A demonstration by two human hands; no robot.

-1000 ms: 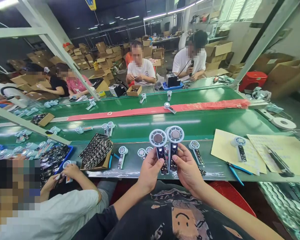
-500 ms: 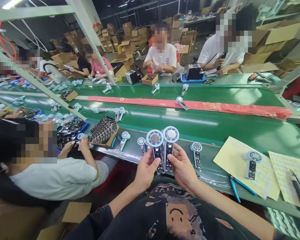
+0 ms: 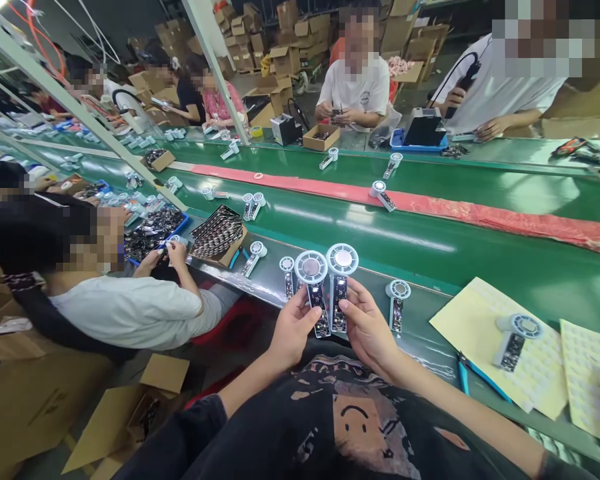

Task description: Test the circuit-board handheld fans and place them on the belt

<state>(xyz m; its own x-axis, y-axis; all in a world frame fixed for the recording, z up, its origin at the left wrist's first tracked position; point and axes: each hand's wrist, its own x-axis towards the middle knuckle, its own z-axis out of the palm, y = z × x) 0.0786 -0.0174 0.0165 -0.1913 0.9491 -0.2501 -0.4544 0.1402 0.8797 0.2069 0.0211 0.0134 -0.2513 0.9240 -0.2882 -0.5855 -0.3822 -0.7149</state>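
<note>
as left hand [image 3: 291, 330] and right hand [image 3: 370, 325] hold fans [image 3: 311, 268], belt [image 3: 330, 230] spreads past bench edge [image 3: 425, 288].

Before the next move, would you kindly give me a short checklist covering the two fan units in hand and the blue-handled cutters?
1. Left fan unit held: ok, in the left hand, thumb in front.
2. Right fan unit held: ok, in the right hand, upright beside the other.
3. Circuit boards turned toward the wearer: ok, both are exposed on the handles.
4. A hand free for the blue-handled cutters: not ok, both are occupied; the cutters lie by the yellow sheet.
5. Solder joints sound: cannot tell, the details are too small.
</note>
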